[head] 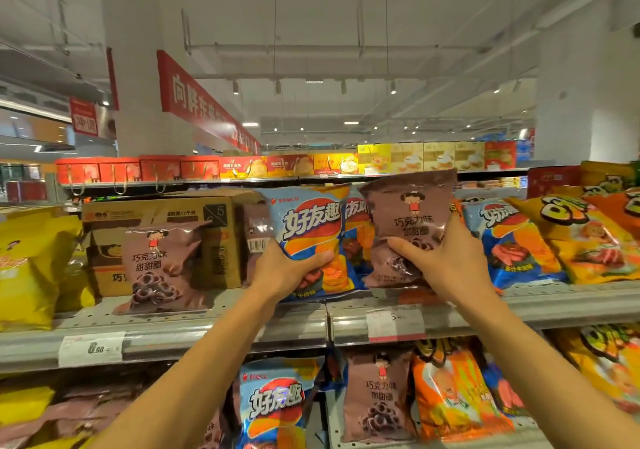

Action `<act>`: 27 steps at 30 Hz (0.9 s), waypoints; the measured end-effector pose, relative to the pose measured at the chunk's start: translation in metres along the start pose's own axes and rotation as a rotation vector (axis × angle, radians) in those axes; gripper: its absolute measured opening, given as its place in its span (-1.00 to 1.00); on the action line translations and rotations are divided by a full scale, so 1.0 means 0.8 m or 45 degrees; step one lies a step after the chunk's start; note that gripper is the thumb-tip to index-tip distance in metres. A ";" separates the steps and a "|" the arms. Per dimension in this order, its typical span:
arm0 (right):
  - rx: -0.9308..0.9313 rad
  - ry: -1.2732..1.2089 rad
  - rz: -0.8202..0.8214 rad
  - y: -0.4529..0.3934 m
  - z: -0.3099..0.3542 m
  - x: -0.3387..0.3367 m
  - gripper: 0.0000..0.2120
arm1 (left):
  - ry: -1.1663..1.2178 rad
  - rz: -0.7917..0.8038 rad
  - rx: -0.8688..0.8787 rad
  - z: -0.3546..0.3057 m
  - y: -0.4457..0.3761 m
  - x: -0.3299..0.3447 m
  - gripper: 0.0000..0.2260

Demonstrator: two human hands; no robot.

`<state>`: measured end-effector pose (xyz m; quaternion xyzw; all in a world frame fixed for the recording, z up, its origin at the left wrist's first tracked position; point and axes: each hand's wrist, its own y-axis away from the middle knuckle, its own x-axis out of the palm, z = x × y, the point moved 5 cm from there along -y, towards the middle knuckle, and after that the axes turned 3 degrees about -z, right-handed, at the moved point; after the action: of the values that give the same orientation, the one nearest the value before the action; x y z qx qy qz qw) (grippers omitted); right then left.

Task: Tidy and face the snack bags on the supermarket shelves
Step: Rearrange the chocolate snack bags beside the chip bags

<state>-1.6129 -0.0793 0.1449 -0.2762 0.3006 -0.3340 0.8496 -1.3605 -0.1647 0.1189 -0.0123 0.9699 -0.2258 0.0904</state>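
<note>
Right, I'm working across the upper shelf [207, 330] from the left of the frame, and the job is looking well short of finished. At far left the yellow bags [31, 261] are slumping at an angle. Next along, a lone brown doughnut-ring bag [162, 268] is leaning back against an open cardboard carton [166, 220], front showing but tilted. At centre my left hand [287, 268] is gripping the lower half of a blue chip bag [308, 233], fingers curled round its front; it's standing upright, long axis vertical, print facing me, its bottom edge down by the shelf. Just right of it my right hand [446, 261] is clutching a second brown bag [408, 226], thumb across the front, also upright and facing out, held among the blue packs where I judge it doesn't belong. Further right, the blue bags [512, 244] and orange bags [581, 240] are lying tilted and overlapping, still needing straightening. Low in the frame, the lower shelf [346, 407] is mixing brown, blue and orange packs too.
</note>
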 end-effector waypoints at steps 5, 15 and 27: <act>0.103 -0.025 0.002 0.009 -0.027 -0.027 -0.21 | 0.057 0.120 -0.009 0.003 -0.007 0.059 -0.74; 0.075 -0.016 0.006 0.013 -0.014 -0.004 -0.42 | 0.091 0.145 0.097 -0.018 0.007 0.031 -0.78; 0.102 0.000 0.066 0.015 -0.010 0.027 -0.32 | -0.007 0.211 0.019 0.001 0.007 0.016 -0.76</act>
<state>-1.6006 -0.0901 0.1246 -0.2341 0.2941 -0.3235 0.8684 -1.3726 -0.1607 0.1136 0.0679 0.9657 -0.2246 0.1115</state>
